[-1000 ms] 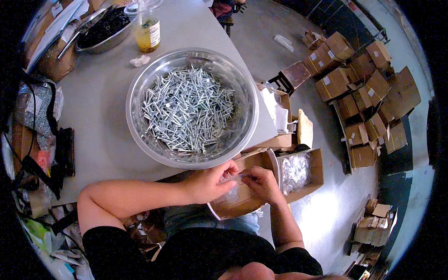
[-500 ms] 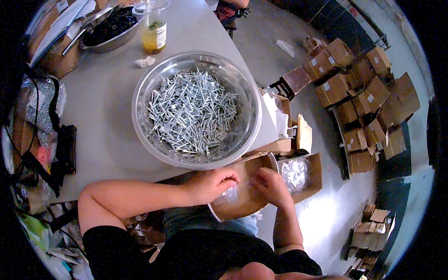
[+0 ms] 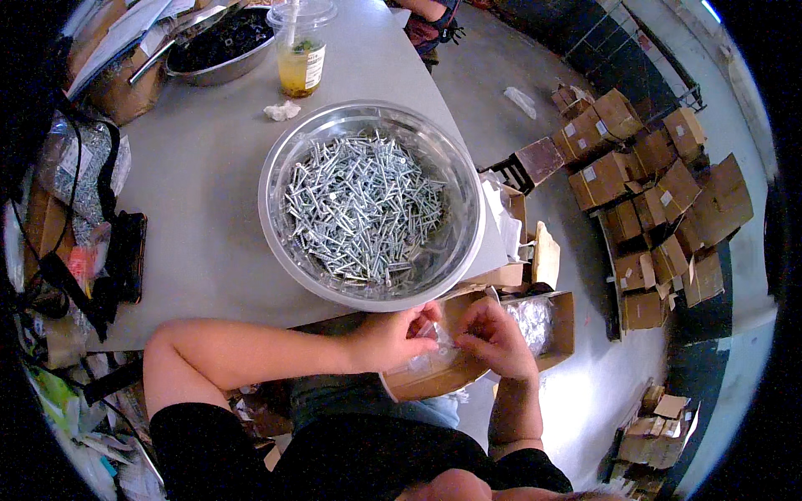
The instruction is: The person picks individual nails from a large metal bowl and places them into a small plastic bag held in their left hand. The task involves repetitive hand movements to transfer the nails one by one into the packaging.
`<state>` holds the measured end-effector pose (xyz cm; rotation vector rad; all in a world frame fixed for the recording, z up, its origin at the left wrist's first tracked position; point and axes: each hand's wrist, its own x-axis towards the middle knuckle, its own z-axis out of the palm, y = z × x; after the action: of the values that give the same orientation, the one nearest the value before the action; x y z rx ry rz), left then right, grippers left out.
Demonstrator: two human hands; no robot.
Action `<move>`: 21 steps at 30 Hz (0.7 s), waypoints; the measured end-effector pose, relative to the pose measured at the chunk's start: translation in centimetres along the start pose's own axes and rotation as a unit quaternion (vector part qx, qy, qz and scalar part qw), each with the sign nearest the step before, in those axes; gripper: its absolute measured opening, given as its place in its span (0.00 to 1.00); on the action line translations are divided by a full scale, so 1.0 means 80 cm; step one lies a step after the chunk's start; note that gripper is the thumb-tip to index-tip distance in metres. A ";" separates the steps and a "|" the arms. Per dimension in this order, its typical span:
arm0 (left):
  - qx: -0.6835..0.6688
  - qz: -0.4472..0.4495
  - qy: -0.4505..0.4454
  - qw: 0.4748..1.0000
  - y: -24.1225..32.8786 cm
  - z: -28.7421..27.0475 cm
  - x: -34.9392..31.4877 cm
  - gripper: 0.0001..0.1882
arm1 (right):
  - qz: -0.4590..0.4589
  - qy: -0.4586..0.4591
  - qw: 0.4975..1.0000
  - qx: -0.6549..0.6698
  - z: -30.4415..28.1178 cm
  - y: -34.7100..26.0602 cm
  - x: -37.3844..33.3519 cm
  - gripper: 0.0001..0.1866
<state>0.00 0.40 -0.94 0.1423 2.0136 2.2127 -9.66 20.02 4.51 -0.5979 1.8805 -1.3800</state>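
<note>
A large metal bowl full of silvery screws stands near the table's front right corner. Just below its rim, my left hand has its fingers curled on a small clear plastic bag. Facing it on the right, my right hand is closed in a pinch, its fingertips close to the bag's edge; whatever they grip is too small to make out. Both hands are over an open cardboard box, which also has clear plastic in it. Beside that, another box holds shiny clear packets.
A drink cup, a crumpled tissue and a basin of dark parts are on the table. Bagged hardware lies at the left. Stacked cartons stand on the floor at right. Another person is at the far end.
My hands have come up a little within the box, and the clear bag now shows between them. The view has shifted, so the bowl and table appear slightly further right.
</note>
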 end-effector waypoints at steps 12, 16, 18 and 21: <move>0.149 0.150 0.048 0.976 -0.001 0.003 0.006 0.16 | -0.314 -0.107 0.831 -0.446 0.030 -0.136 0.079 0.21; 0.112 0.001 -0.053 0.992 0.019 -0.007 -0.004 0.11 | -0.248 -0.202 0.788 -0.526 0.052 -0.140 0.113 0.30; 0.156 0.018 -0.031 0.987 0.016 -0.004 -0.007 0.11 | -0.191 -0.241 0.779 -0.546 0.058 -0.150 0.115 0.31; 0.164 0.006 -0.022 0.986 0.026 -0.006 -0.006 0.12 | -0.214 -0.255 0.779 -0.531 0.050 -0.148 0.117 0.26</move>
<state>0.29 -0.34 1.09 0.2364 2.3404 1.8473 -13.06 7.02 12.43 -1.8283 1.9593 -0.1296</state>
